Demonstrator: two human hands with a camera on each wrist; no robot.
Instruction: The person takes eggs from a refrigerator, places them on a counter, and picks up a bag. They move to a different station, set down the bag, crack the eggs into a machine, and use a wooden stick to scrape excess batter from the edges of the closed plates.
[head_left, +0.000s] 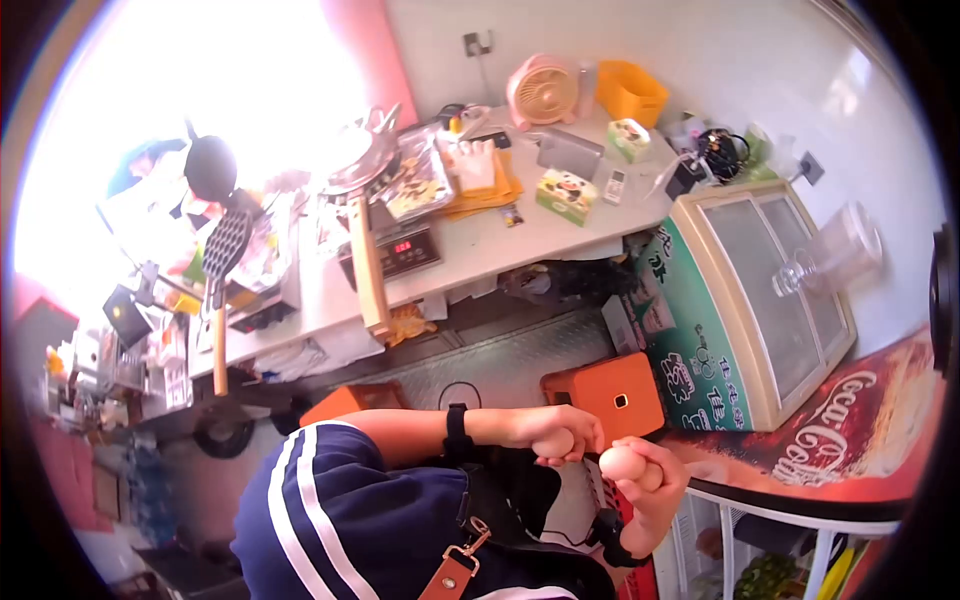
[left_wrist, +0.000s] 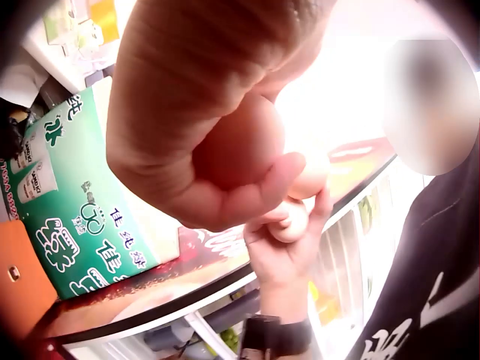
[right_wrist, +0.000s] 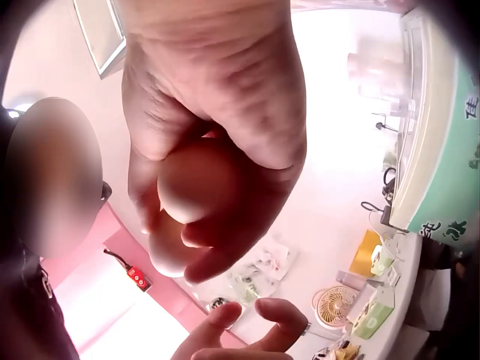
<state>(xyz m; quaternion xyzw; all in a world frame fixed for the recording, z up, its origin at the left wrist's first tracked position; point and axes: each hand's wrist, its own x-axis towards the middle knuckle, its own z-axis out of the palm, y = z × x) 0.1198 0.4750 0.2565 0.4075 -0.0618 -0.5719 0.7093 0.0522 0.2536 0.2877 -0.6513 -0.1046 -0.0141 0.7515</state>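
Observation:
My left hand [head_left: 548, 427] curls its fingers round an egg [head_left: 553, 444], which bulges from the palm in the left wrist view [left_wrist: 244, 146]. Close beside it, my right hand [head_left: 662, 492] grips two eggs. One of them, a pale egg [head_left: 622, 463], is held out toward the left hand at the fingertips. In the right wrist view, one egg [right_wrist: 199, 180] sits deep in the palm and a second egg [right_wrist: 169, 251] shows between thumb and fingers. The left hand's fingertips [right_wrist: 279, 319] appear just below them.
A chest freezer [head_left: 740, 300] with a green side stands at the right, beside a red Coca-Cola surface [head_left: 840, 420]. Orange stools [head_left: 605, 395] are below the white counter [head_left: 480, 250]. A waffle pan [head_left: 226, 245] and a wooden-handled pan [head_left: 368, 265] jut over the counter's front edge.

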